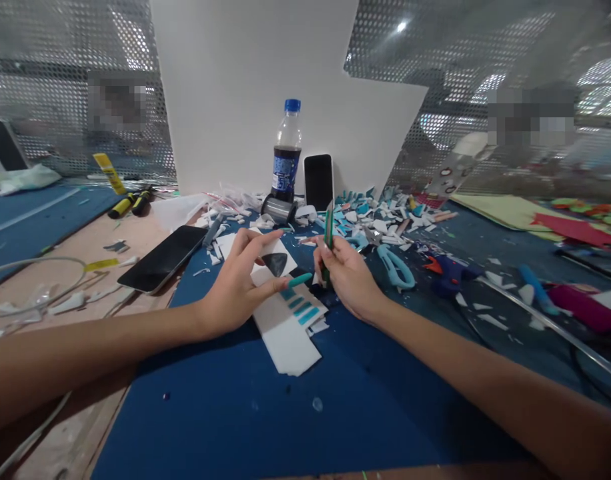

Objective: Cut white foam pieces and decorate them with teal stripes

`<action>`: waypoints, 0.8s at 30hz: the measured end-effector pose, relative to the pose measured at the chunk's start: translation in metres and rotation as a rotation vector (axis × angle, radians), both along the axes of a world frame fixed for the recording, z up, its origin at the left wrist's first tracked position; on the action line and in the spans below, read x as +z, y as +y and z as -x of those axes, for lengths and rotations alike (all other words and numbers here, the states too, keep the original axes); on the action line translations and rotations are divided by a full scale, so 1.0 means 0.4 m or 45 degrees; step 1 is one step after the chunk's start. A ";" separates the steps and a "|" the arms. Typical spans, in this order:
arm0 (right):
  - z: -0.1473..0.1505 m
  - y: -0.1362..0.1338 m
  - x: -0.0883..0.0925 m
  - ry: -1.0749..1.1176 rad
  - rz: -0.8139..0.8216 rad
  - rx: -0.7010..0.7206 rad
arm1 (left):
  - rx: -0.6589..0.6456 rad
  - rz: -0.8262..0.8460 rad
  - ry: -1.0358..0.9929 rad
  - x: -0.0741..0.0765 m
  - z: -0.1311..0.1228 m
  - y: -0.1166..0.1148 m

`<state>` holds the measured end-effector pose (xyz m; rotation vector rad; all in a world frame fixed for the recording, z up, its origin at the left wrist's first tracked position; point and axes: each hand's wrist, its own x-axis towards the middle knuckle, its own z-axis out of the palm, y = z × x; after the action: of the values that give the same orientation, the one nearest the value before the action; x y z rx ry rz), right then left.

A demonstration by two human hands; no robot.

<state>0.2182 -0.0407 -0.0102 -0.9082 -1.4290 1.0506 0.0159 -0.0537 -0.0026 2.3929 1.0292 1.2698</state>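
Looking in remotely, I find white card-like pieces (288,343) on the blue worktop (295,433), the curved left hand (245,277) over them, a narrow teal strip (301,280) at its thumb (grip unclear), the right hand (349,272) clasping a slim upright green tool (329,228), and a blue-capped plastic bottle (286,160) beyond.

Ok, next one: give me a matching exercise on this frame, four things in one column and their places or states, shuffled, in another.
Things
1. Left hand
2. Right hand
3. Drink bottle
4. Phone nearest the left forearm

Places or states
A. Lies flat, dark screen facing up
B. Grips a green tool that points upward
C. Stands upright in front of the white board, blue cap on
D. Has its thumb at a teal piece

Pairs: 1-D, 2-B, 3-C, 4-A
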 end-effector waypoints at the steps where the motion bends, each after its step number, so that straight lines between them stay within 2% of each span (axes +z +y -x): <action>1: -0.003 -0.002 0.000 0.006 0.031 0.017 | 0.005 0.014 -0.005 0.001 0.000 0.000; 7: -0.022 -0.017 0.014 -0.070 0.150 0.146 | -0.019 0.057 -0.044 0.001 0.000 0.000; 13: -0.026 -0.032 0.040 -0.117 0.129 0.114 | -0.011 0.077 -0.083 -0.002 -0.001 0.000; 17: -0.023 -0.038 0.044 -0.112 0.223 0.175 | 0.037 0.118 -0.158 -0.001 -0.003 -0.002; 24: -0.033 -0.024 0.045 0.042 0.368 0.337 | 0.040 -0.015 -0.066 0.006 0.000 -0.004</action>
<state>0.2316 -0.0504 0.0076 -0.9151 -1.4179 1.4928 0.0160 -0.0553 -0.0002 2.3479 1.0509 1.3449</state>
